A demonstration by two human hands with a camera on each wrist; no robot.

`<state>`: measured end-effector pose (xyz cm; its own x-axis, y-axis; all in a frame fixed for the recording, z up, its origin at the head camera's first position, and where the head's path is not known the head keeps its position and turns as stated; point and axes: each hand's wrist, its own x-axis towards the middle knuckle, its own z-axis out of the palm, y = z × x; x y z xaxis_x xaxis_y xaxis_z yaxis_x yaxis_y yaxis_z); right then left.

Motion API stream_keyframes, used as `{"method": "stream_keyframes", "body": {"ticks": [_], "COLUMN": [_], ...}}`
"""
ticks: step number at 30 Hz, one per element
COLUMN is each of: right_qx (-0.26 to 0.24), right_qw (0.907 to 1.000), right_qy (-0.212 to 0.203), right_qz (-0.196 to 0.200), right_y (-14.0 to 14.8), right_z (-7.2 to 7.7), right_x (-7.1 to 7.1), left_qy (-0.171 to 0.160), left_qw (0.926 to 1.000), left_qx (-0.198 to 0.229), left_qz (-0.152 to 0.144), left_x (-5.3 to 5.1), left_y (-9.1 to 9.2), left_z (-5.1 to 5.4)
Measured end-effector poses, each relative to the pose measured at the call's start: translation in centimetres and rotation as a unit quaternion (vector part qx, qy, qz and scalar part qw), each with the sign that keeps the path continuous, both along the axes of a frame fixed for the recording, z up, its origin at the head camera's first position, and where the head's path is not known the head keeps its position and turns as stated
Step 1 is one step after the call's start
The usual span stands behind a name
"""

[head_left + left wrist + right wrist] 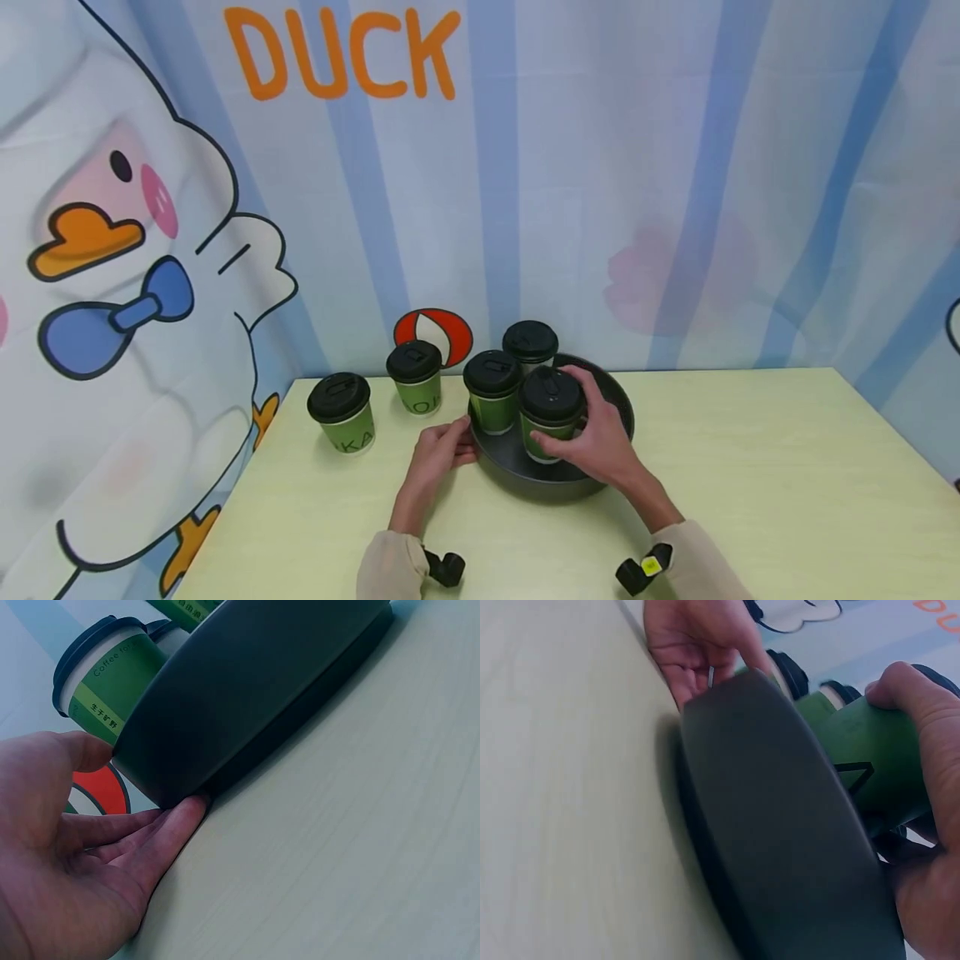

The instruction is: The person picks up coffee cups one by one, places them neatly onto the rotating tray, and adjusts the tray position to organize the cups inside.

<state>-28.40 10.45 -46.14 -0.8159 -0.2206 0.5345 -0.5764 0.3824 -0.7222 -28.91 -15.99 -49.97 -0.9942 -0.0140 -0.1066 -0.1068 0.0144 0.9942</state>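
Note:
A round black tray point(551, 490) sits on the table. My left hand point(438, 454) grips its left edge; in the left wrist view the thumb meets the rim and the fingers reach under the base. With my right hand point(609, 442) I hold a green paper coffee cup point(542, 432) with a black lid, upright in the tray; whether its base touches the tray is hard to tell. Left of it in the tray stands a second lidded cup point(492, 412). A third cup point(529, 342) shows behind these, its base hidden.
Two more green lidded cups stand on the table left of the tray, one nearer point(348, 429) and one farther back point(418, 392). Behind the pale yellow table point(750, 483) hangs a curtain point(570, 167) printed with a duck.

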Motion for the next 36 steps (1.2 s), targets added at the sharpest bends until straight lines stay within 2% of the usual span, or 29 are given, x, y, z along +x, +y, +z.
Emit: {"method": "stream_keyframes", "body": {"ticks": [6, 21, 36], "right_qx": [0.013, 0.065, 0.065], "right_qw": [0.9993, 0.9965, 0.9961], "right_qy": [-0.003, -0.021, -0.022], "right_qz": [0.034, 0.048, 0.056], "right_y": [-1.2, -2.5, -3.1], "right_z": [-0.1, -0.1, 0.0], "right_x": [0.5, 0.9, 1.2], "left_qy": [-0.002, 0.010, 0.011], "left_qw": [1.0000, 1.0000, 0.9999], "left_qx": [-0.003, -0.001, -0.005], "left_qz": [0.001, 0.000, -0.001], "left_x": [-0.2, -0.2, -0.1], "left_y": [0.0, 0.1, 0.1], "left_z": [-0.1, -0.2, -0.1]}}
